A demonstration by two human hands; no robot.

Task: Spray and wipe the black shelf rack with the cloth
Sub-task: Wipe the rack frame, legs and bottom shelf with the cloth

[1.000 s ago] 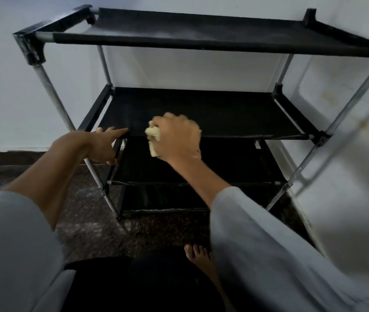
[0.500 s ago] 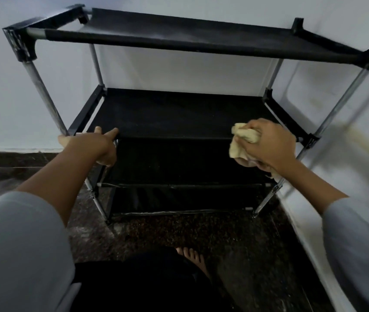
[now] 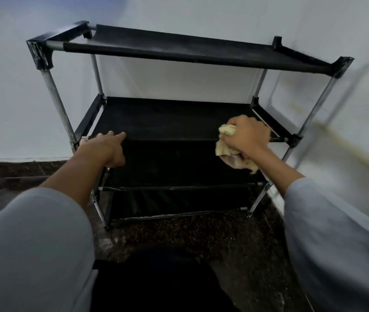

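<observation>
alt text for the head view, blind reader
The right hand grips a crumpled yellow cloth at the front right of the black metal-framed shelf rack's second tier, while the left hand holds that tier's front left edge.

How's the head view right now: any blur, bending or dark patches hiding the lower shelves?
Head view: dim, soft light; the rack bends outward from the wide lens; the wall at right is smeared with motion blur; the lower shelves sink into near-black shadow, so no dirt shows there; the right hand and cloth stay fairly sharp.

Left hand [image 3: 106, 147] apparently gripping; right hand [image 3: 247, 137] clenched, arms outstretched.
</observation>
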